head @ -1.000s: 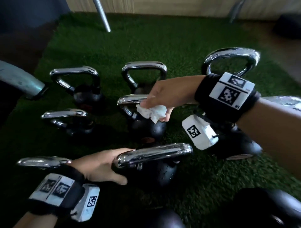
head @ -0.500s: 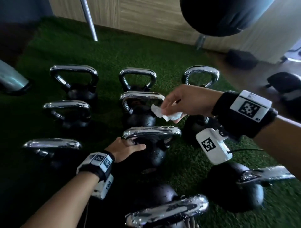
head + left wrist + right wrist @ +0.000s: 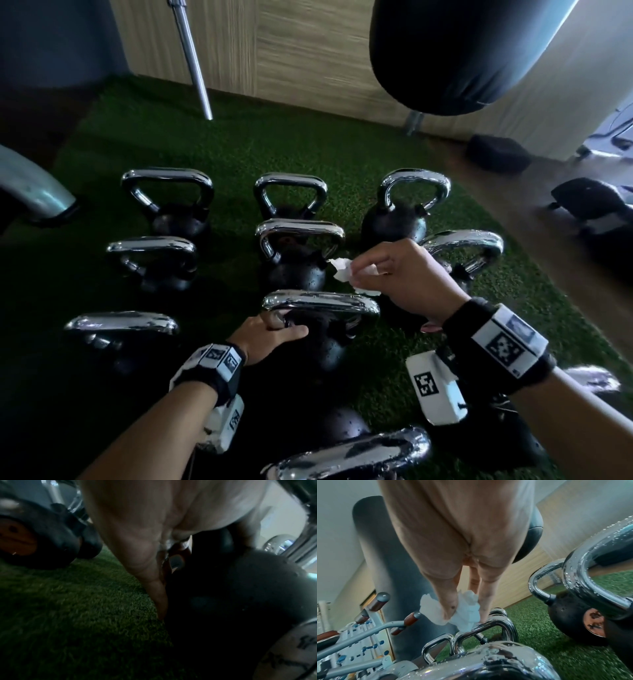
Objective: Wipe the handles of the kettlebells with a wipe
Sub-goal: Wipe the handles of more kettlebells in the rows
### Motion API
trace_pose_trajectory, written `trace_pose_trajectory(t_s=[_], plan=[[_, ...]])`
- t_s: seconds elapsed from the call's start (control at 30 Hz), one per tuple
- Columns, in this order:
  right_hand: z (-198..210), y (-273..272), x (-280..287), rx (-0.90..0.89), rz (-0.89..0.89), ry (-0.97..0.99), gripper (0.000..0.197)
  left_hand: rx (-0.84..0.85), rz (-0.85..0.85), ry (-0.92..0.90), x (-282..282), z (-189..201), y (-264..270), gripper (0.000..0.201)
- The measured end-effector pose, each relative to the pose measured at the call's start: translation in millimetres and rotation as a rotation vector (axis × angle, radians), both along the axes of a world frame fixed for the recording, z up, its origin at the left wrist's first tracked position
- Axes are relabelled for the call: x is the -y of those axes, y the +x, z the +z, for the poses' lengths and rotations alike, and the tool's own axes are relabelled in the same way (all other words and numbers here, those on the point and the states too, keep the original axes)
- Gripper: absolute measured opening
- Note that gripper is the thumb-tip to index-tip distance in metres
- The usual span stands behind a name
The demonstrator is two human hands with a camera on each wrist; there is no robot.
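Observation:
Several black kettlebells with chrome handles stand in rows on green turf (image 3: 239, 144). My left hand (image 3: 281, 325) grips the left end of the near middle kettlebell's handle (image 3: 320, 303); in the left wrist view my left hand (image 3: 164, 555) has its thumb against that kettlebell's black body (image 3: 240, 601). My right hand (image 3: 359, 274) pinches a crumpled white wipe (image 3: 342, 270) in the air. It hovers just right of the middle kettlebell (image 3: 298, 270) and above the gripped handle's right end. In the right wrist view the wipe (image 3: 465, 614) hangs from my right hand (image 3: 464, 615) over droplet-covered handles (image 3: 489, 626).
A dark punching bag (image 3: 462, 51) hangs at the upper right. A steel bar (image 3: 193, 58) leans at the wooden wall. A grey machine leg (image 3: 30, 192) lies at the left. Black gear (image 3: 496, 154) sits on the wooden floor to the right.
My right hand has lifted the wipe off the middle kettlebell's handle and drawn it right. My left hand has closed round the near handle's left end. The head view has tilted up.

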State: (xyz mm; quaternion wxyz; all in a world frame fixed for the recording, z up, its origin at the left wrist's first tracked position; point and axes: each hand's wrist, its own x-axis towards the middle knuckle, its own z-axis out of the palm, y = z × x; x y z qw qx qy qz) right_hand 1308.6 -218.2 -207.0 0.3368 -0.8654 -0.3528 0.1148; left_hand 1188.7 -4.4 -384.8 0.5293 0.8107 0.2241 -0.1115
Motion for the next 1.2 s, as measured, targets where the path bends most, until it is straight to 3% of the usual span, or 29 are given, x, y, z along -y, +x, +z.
trace_pose_trajectory(t_s=[0.13,0.2,0.4,0.57,0.67,0.8,0.87,0.93,1.1,1.2], plan=[[-6.6,-7.7,-1.1,0.138,0.133,0.025,0.016,-0.057,0.005,0.057,7.8,-10.3,-6.1,0.109],[-10.2,-9.3,-0.6,0.156,0.133,0.041,0.011,-0.077,0.020,0.067,10.6,-12.5,-5.3,0.115],[-9.1,-20.8,-12.9,0.220,0.229,0.135,0.015,-0.054,0.070,0.067,11.2,-15.6,-6.0,0.105],[-22.9,-23.5,-26.0,0.276,0.282,-0.019,0.010,0.023,0.083,0.048,16.0,-11.7,-9.2,0.079],[-31.6,-24.9,-23.7,0.303,0.254,-0.083,0.007,0.022,0.106,0.053,18.4,-11.5,-9.2,0.086],[-38.9,-23.0,-6.5,0.336,0.157,0.002,0.008,0.020,0.112,0.075,23.3,-3.3,-11.3,0.047],[-38.6,-25.5,-0.9,0.348,0.129,0.006,0.009,0.028,0.099,0.071,25.0,-1.2,-10.8,0.040],[-37.5,-29.8,-0.8,0.361,0.162,0.009,0.005,0.029,0.091,0.066,26.1,2.5,-11.8,0.039],[-27.2,-28.8,7.0,0.382,0.306,-0.109,0.025,0.030,0.078,0.058,25.1,1.3,-12.4,0.047],[-31.3,-16.0,22.9,0.355,0.184,-0.099,0.029,0.038,0.096,0.041,23.6,-1.6,-13.8,0.066]])
